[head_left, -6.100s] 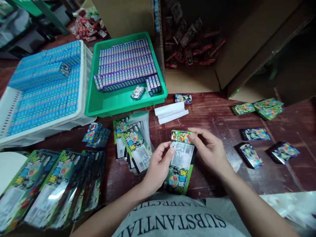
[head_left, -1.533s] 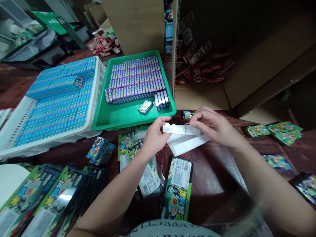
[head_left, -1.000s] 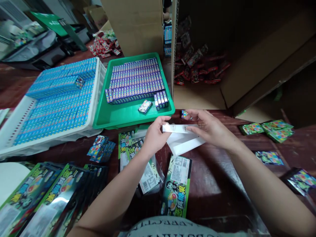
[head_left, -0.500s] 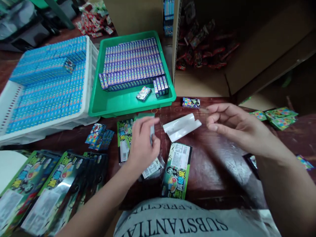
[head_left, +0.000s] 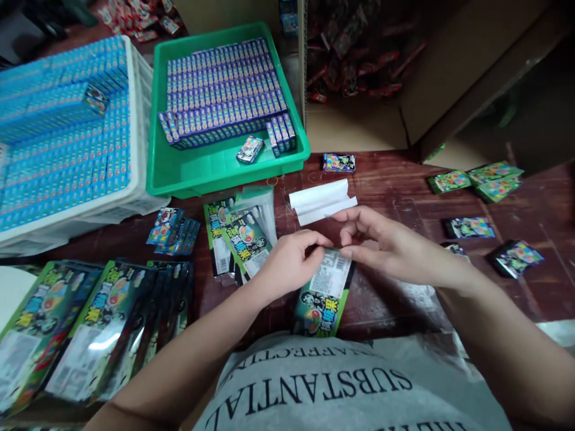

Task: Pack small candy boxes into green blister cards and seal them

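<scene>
On the left hand (head_left: pixel 291 266), the thumb and forefinger were pinched onto the far edge of a flat green-and-black printed plastic packet (head_left: pixel 321 296) with a white barcode label. The right hand (head_left: pixel 389 248) had its fingers (head_left: pixel 354 218) curled over the same edge, thumb against forefinger. Whether they gripped anything could not be told.

The packet lay on the dark red wooden table (head_left: pixel 399 191), near the person's body. Just beyond the hands lay white folded paper strips (head_left: pixel 321 200). To the left was a loose pile of matching packets (head_left: pixel 242 239). Farther left stood a green plastic tray (head_left: pixel 202 173) of small purple boxes (head_left: pixel 222 90). Small dark foil boxes (head_left: pixel 467 227) were scattered at right.
</scene>
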{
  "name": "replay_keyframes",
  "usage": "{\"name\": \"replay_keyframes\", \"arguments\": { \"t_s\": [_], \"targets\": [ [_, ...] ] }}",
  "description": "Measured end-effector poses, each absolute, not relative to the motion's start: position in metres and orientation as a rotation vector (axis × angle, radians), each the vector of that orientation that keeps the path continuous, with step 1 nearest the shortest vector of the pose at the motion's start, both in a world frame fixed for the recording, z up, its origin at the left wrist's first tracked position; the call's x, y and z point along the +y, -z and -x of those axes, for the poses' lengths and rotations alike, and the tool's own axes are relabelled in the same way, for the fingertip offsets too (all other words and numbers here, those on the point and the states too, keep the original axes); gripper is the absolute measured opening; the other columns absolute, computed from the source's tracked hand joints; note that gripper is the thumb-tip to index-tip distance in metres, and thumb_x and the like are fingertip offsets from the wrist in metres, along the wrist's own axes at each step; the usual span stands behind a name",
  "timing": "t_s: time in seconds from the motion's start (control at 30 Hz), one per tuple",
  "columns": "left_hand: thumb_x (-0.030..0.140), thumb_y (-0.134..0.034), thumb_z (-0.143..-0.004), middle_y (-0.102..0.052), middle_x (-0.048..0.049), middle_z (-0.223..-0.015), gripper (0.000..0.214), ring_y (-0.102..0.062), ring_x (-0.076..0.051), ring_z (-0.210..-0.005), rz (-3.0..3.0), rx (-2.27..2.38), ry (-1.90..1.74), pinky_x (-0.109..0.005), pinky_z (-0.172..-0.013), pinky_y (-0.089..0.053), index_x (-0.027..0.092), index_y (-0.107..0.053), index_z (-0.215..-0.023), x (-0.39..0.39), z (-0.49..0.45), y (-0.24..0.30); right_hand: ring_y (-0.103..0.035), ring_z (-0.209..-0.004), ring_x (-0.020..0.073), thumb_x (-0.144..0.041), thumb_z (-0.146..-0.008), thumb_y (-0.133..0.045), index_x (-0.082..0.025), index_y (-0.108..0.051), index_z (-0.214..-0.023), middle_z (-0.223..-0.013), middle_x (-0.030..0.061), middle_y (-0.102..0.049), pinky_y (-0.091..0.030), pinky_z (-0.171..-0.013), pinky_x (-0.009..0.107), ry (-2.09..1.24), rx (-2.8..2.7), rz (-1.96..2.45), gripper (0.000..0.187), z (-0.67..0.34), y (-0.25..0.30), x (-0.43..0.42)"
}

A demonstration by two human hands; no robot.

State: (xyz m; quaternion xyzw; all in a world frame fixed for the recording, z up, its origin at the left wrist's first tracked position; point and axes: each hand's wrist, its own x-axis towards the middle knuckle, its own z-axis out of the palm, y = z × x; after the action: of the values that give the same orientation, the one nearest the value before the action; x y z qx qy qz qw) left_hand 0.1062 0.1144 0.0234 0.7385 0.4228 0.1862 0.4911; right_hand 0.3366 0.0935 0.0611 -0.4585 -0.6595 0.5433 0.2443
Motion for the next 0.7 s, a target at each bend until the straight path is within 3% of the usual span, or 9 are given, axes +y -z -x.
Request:
{"name": "replay_keyframes", "arguments": {
  "t_s": [0.07, 0.23, 0.33, 0.4, 0.57, 0.7],
  "targets": [
    [0.019, -0.055, -0.095, -0.076, -0.0041, -0.103, 0.021, -0.071, -0.019, -0.089, -1.666, 1.026, -0.432, -0.036, -0.083, -0.056, 0.022, -0.073, -0.105, 0.111, -0.107, -0.025, -0.063, -0.093, 0.0193, -0.028, -0.095, -0.060, -0.023, -0.043, -0.137, -0.102, 0.0047, -0.064, -0.053, -0.085, 0.037, -1.433, -1.889, 1.315, 0.045, -0.329, -0.063, 0.090],
    [0.016, -0.064, -0.088, -0.076, -0.0073, -0.107, 0.024, -0.073, -0.019, -0.100, -1.394, 0.984, -0.587, -0.037, -0.092, -0.056, 0.017, -0.062, -0.113, 0.104, -0.111, -0.023, -0.065, -0.092, 0.0216, -0.022, -0.094, -0.057, -0.020, -0.041, -0.138, -0.100, 0.0052, -0.066, -0.052, -0.086, 0.040, -1.242, -2.028, 1.466, 0.047, -0.319, -0.061, 0.084],
    [0.015, -0.065, -0.088, -0.075, -0.0077, -0.105, 0.025, -0.073, -0.019, -0.099, -1.358, 0.970, -0.594, -0.036, -0.089, -0.056, 0.017, -0.060, -0.112, 0.102, -0.109, -0.025, -0.064, -0.100, 0.0246, -0.023, -0.092, -0.061, -0.019, -0.033, -0.147, -0.108, 0.0078, -0.065, -0.052, -0.091, 0.043, -1.039, -2.051, 1.492, 0.062, -0.317, -0.057, 0.077],
    [0.016, -0.064, -0.088, -0.075, -0.0079, -0.106, 0.024, -0.073, -0.019, -0.099, -1.369, 0.961, -0.582, -0.036, -0.088, -0.056, 0.017, -0.059, -0.112, 0.101, -0.107, -0.027, -0.062, -0.107, 0.0273, -0.023, -0.092, -0.063, -0.022, -0.029, -0.153, -0.114, 0.0092, -0.065, -0.049, -0.097, 0.047, -0.843, -2.081, 1.500, 0.070, -0.316, -0.055, 0.069],
    [0.017, -0.063, -0.086, -0.072, -0.0071, -0.107, 0.030, -0.071, -0.019, -0.095, -1.506, 0.920, -0.512, -0.034, -0.082, -0.056, 0.018, -0.058, -0.116, 0.101, -0.101, -0.034, -0.061, -0.115, 0.0295, -0.019, -0.097, -0.060, -0.029, -0.027, -0.156, -0.108, 0.0037, -0.073, -0.038, -0.104, 0.053, -0.605, -2.148, 1.504, 0.068, -0.311, -0.055, 0.049],
    [0.034, -0.071, -0.084, -0.072, -0.0047, -0.097, 0.032, -0.069, -0.019, -0.084, -1.812, 0.921, -0.357, -0.031, -0.071, -0.053, 0.019, -0.060, -0.110, 0.110, -0.106, -0.052, -0.061, -0.115, 0.0301, -0.020, -0.099, -0.056, -0.029, -0.017, -0.161, -0.115, 0.0040, -0.075, -0.037, -0.102, 0.055, -0.601, -2.151, 1.524, 0.073, -0.307, -0.054, 0.042]
  ]
}}
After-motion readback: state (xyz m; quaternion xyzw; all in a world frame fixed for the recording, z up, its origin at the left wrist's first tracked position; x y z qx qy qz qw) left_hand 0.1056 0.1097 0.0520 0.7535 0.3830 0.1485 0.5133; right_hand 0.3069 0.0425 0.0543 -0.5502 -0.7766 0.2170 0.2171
